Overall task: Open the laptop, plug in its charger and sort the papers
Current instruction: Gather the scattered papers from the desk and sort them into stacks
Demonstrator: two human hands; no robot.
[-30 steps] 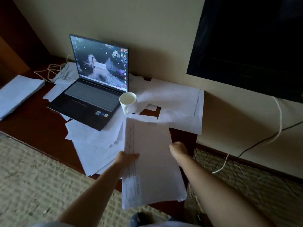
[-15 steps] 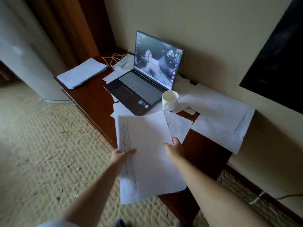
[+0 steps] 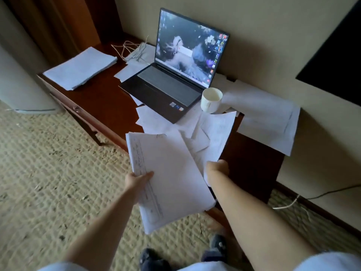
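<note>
Left hand (image 3: 136, 179), as I read it from the head view, pinches the left edge of a stack of papers (image 3: 168, 177), thumb on top and fingers hidden underneath; the stack projects past the front edge of the desk (image 3: 101, 98) and over the carpet (image 3: 48, 173). Right hand (image 3: 217, 170) grips the near corner of a separate sheet (image 3: 218, 133), which rises at a tilt toward the cup (image 3: 211, 99); I see curled fingers closed around the paper, though the fingertips are hidden. Between and beyond both hands I note loose papers (image 3: 156, 120) scattered on the desk, some lying under the front of the laptop (image 3: 175, 75). I see the laptop open, screen lit and upright near the wall, keyboard facing me. The white cup stands just beside the laptop's right front corner. To its right, large sheets (image 3: 273, 122) overhang the desk's far end. At the left end of the desk, well apart from the laptop, lies a neat pile of papers (image 3: 80, 68). A coiled white cable (image 3: 130, 49) lies behind the laptop's left side; whether it is plugged in I cannot tell.
</note>
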